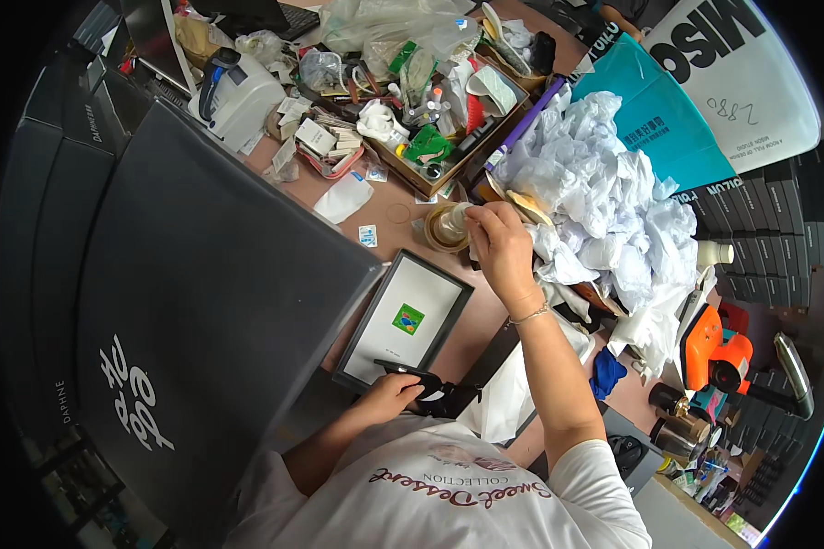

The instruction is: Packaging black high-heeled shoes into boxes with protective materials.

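Observation:
My left hand (389,399) is closed around the end of a black strappy shoe (425,377), close to my body. The shoe hangs over the near edge of an open box (341,369) with a dark rim and white inside. A small green printed packet (408,318) lies in that box. Farther off, my right hand (501,245) reaches to a round tan container (442,240) with a whitish bottle-like thing (452,220) in it. The fingers of that hand are bent together at its top; what they pinch is hidden.
A big heap of crumpled white paper (595,174) fills the right side. A cardboard tray (403,169) of tools and bottles stands at the back. To the left rises a large dark box (201,302). An orange heat-gun-like tool (705,348) is at the right.

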